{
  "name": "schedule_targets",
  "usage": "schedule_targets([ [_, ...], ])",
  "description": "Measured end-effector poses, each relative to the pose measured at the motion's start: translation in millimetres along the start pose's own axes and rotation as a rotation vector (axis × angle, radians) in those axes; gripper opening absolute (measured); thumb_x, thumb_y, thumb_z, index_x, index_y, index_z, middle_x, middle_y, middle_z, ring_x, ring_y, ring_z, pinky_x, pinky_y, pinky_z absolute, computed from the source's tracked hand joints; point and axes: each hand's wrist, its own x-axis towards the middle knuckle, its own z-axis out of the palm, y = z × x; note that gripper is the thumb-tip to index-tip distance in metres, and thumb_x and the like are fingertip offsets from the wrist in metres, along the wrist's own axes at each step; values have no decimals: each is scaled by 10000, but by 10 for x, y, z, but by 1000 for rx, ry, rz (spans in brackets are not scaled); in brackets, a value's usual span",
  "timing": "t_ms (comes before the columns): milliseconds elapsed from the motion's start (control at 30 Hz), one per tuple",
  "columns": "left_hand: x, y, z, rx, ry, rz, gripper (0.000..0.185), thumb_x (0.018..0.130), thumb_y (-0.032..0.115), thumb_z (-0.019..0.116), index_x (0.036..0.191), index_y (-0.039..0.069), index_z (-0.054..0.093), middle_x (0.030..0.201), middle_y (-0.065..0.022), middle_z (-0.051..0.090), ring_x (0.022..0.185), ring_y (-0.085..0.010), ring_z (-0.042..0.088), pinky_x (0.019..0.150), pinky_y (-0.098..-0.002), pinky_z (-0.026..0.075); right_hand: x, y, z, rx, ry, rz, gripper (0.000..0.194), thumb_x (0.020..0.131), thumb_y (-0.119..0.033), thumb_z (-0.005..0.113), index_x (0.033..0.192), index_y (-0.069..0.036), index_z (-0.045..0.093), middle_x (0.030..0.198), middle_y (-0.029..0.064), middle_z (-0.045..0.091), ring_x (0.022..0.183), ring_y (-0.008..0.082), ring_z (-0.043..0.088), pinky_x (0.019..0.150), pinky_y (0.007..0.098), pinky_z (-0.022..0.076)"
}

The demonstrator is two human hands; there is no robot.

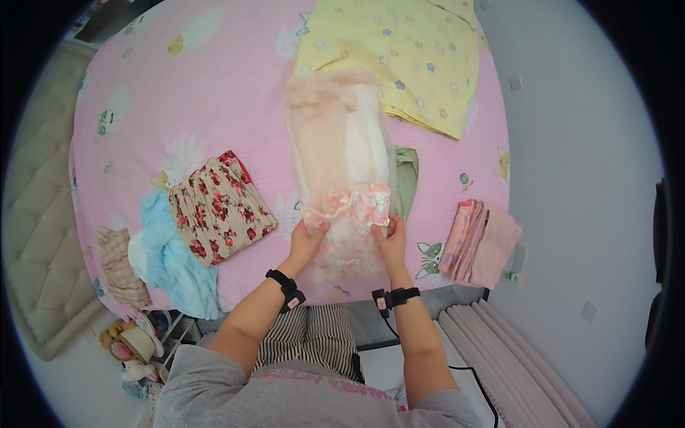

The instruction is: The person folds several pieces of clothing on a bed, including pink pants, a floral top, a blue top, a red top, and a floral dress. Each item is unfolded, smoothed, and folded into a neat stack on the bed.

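Note:
A sheer peach and white tulle dress (342, 144) with pink floral trim lies lengthwise on the pink bedspread (241, 107). My left hand (310, 239) pinches its left edge near the floral part, thumb on top. On the opposite edge, my right hand (390, 238) grips the same fabric with thumb and fingers. The dress's far end overlaps a yellow star-print cloth (428, 69). A green garment (406, 182) lies partly hidden beneath its right side.
Left of my hands lie a folded rose-print garment (222, 208), a light blue garment (179, 267) and a plaid garment (124, 267). Folded pink cloths (479, 243) sit near the bed's right edge. A tufted headboard (45, 203) stands at left, a curtain (508, 364) at lower right.

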Motion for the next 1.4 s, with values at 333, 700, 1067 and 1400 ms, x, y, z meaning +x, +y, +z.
schedule_targets([
  [333,-106,327,-157,771,181,916,540,727,174,770,1216,69,568,1174,-153,514,1162,-331,488,986,-457,410,-1287,728,-63,-88,468,423,523,856,-243,734,1213,31,467,1127,142,547,1046,282,549,944,389,448],
  [700,710,576,-71,1012,-595,982,408,920,202,559,1324,147,557,1419,-72,488,1335,-266,415,1155,-451,259,-1375,520,395,1023,63,645,289,918,-57,611,1195,-34,530,1145,101,621,982,196,621,900,345,524],
  [1067,46,-607,-205,-262,-823,-414,374,983,355,516,1177,70,660,1185,-78,653,1048,-162,597,921,-320,471,-1469,-1196,231,574,-98,539,186,934,-97,570,1056,43,569,909,121,665,677,167,620,599,292,517],
  [1400,-2,-625,-372,-1030,-136,-538,611,989,548,405,1363,71,479,1302,-108,577,1168,-231,566,977,-369,467,-46,-834,1162,117,-220,-121,281,934,-164,599,1118,48,581,1012,154,664,888,210,645,820,323,518],
])
